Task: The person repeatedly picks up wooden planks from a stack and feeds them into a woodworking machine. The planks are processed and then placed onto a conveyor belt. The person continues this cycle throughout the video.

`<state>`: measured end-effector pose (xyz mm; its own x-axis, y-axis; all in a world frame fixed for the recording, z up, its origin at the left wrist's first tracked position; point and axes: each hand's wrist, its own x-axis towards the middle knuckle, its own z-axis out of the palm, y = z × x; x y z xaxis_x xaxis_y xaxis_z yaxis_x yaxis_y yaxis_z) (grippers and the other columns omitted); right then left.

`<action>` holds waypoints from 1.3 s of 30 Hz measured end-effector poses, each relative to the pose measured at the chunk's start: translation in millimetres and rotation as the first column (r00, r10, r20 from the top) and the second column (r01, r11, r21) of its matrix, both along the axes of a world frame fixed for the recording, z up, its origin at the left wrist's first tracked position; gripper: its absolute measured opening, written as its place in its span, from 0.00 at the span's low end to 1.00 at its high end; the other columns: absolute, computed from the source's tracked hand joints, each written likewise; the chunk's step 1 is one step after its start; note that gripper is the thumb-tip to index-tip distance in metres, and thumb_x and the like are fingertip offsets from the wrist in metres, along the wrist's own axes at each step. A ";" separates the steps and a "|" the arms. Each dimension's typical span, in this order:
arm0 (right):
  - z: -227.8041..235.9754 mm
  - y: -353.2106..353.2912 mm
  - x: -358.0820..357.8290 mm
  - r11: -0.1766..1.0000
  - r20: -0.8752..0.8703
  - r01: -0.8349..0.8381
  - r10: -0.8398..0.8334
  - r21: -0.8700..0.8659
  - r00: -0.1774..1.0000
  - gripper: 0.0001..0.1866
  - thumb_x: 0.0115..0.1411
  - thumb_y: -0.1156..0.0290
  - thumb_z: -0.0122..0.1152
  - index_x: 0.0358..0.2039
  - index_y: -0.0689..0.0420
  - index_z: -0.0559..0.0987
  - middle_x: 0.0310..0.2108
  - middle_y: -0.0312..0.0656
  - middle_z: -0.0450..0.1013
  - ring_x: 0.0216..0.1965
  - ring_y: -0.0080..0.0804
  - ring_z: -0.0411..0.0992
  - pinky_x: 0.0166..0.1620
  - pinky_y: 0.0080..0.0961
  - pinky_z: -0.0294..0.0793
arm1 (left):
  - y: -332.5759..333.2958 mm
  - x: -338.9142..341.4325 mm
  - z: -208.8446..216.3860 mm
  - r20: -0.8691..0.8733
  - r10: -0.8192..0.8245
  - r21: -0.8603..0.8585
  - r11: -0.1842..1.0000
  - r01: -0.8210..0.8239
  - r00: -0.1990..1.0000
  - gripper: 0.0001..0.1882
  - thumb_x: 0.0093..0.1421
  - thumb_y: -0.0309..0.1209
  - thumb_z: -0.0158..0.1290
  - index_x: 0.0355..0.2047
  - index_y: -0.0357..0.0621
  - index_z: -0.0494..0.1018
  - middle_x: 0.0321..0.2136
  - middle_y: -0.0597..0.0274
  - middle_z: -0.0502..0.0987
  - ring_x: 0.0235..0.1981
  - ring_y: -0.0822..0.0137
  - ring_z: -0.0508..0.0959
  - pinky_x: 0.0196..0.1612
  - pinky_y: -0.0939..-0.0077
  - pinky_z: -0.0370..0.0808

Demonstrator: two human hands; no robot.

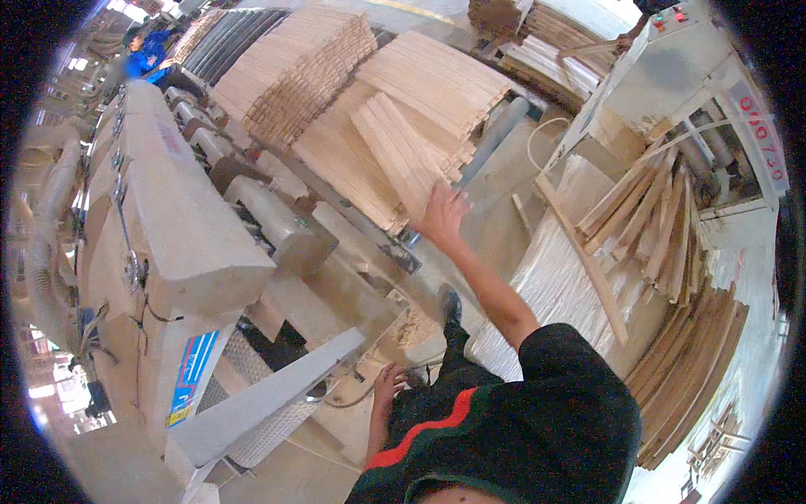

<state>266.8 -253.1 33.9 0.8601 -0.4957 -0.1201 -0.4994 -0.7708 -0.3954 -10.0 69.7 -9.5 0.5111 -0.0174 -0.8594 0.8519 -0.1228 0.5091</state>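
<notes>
My right hand [442,212] reaches forward to a stack of pale wooden slats. Its fingers are spread at the near end of several loose slats [395,143], which lie aslant on top of the stack and touch the hand. Under them the flat layers of slats [336,172] show their ends at the near side. Low beside my thigh hangs my left hand [389,383], fingers loosely apart and nothing seen in it. Close by it are the pointed end of a grey metal plate [336,349] and a heap of wood scraps [411,328].
A large dusty machine [180,202] fills the left. Taller slat stacks [294,76] stand ahead. To the right are a film-wrapped pile [537,294], leaning wood strips [659,214], curved boards [693,370] and a control cabinet [655,84]. A person in blue [151,55] is far left.
</notes>
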 end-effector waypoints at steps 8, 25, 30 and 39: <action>5.0 -10.5 -3.9 0.999 -0.092 -0.029 0.027 -0.023 0.995 0.64 0.30 0.43 0.73 0.64 0.51 0.47 0.55 0.66 0.53 0.55 0.65 0.55 0.54 0.62 0.52 | -43.5 54.8 -6.0 0.097 -0.090 -0.298 0.948 0.115 0.991 0.26 0.64 0.44 0.42 0.56 0.42 0.59 0.46 0.54 0.73 0.40 0.62 0.76 0.40 0.71 0.74; 25.8 82.4 -438.7 0.995 -0.009 -0.067 0.067 0.069 0.998 0.68 0.24 0.46 0.76 0.63 0.53 0.47 0.57 0.65 0.48 0.57 0.66 0.49 0.55 0.61 0.51 | -159.4 46.0 36.4 0.082 0.226 -0.976 0.217 0.032 0.971 0.39 0.61 0.61 0.30 0.63 0.48 0.49 0.60 0.58 0.57 0.59 0.54 0.61 0.61 0.57 0.56; -4.4 130.5 -535.8 0.968 0.385 -0.214 0.249 -0.130 0.889 0.63 0.26 0.53 0.77 0.60 0.58 0.51 0.55 0.68 0.48 0.52 0.67 0.54 0.52 0.61 0.55 | -25.0 -47.2 -18.8 0.859 -0.149 -0.324 0.584 0.745 0.490 0.39 0.60 0.58 0.37 0.62 0.45 0.49 0.63 0.54 0.52 0.63 0.55 0.53 0.64 0.56 0.49; 69.9 259.9 -532.1 0.741 0.214 -0.670 0.661 -0.035 0.719 0.57 0.26 0.51 0.74 0.61 0.47 0.58 0.56 0.61 0.48 0.56 0.63 0.50 0.55 0.57 0.51 | 170.3 -126.8 138.3 0.195 0.375 -0.969 -0.071 0.238 0.906 0.43 0.57 0.61 0.40 0.63 0.42 0.50 0.62 0.47 0.52 0.63 0.49 0.53 0.64 0.50 0.49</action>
<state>-265.3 6.7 103.8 0.9729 0.2153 0.0846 0.2296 -0.8546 -0.4658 -136.8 239.9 128.8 0.7592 -0.6016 0.2483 0.5652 0.7986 0.2069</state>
